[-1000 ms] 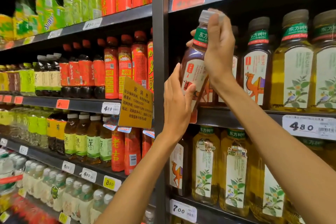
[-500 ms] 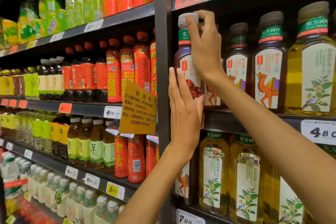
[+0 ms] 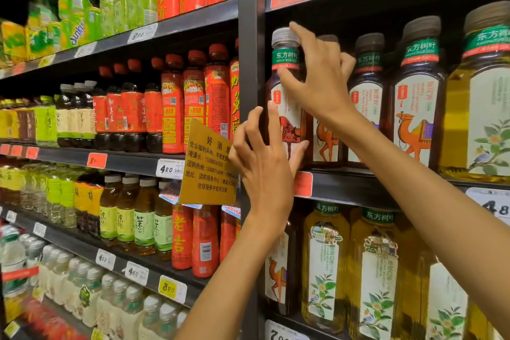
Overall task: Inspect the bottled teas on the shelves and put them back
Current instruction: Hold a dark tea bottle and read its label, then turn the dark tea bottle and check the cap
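A dark bottled tea (image 3: 285,55) with a white cap, a green neck band and a horse label stands upright at the left end of the shelf (image 3: 345,188), against the grey upright post (image 3: 248,36). My right hand (image 3: 320,83) holds its neck, the thumb across the front below the green band and the index finger up at the cap. My left hand (image 3: 265,168) is spread with straight fingers at the bottle's lower left side, its thumb touching the bottom of the label.
More dark tea bottles with camel labels (image 3: 414,107) and a pale yellow tea (image 3: 480,119) stand to the right on the same shelf. A yellow notice card (image 3: 207,168) hangs by the post. Red bottles (image 3: 193,102) fill the left bay, yellow teas (image 3: 323,270) the shelf below.
The tilted bottle has been brought upright and set down at the left end of the shelf. My left hand's fingers have spread, and my right index finger has lifted to the cap.
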